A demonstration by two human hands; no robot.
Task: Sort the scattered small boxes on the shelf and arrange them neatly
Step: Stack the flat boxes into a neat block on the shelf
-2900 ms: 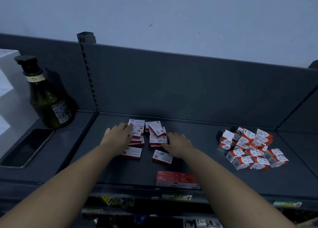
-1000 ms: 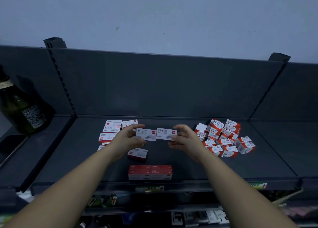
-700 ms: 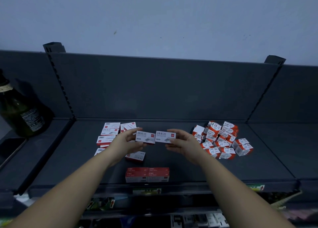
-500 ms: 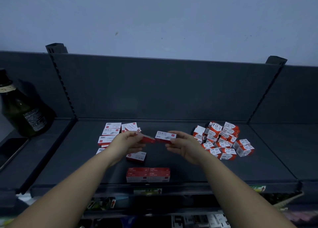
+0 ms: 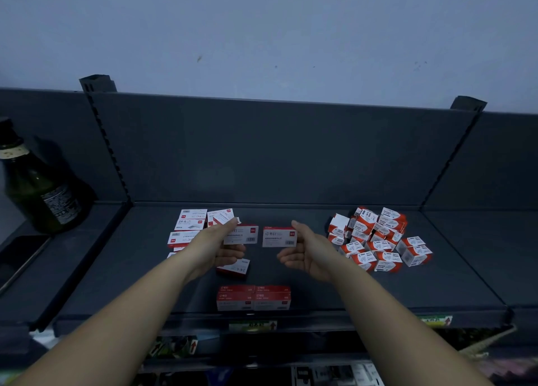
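Near the front edge of the shelf [image 5: 349, 295] sits a tidy block of red boxes [image 5: 253, 297]. Beyond it both my arms stretch forward. My left hand [image 5: 217, 249] pinches a white box [image 5: 241, 234] upright. My right hand [image 5: 308, 254] pinches a second box [image 5: 279, 236] beside it, with a narrow gap between them. Bare shelf lies beneath. Farther left is a loose pile [image 5: 189, 225], and farther right a jumbled heap [image 5: 378, 240].
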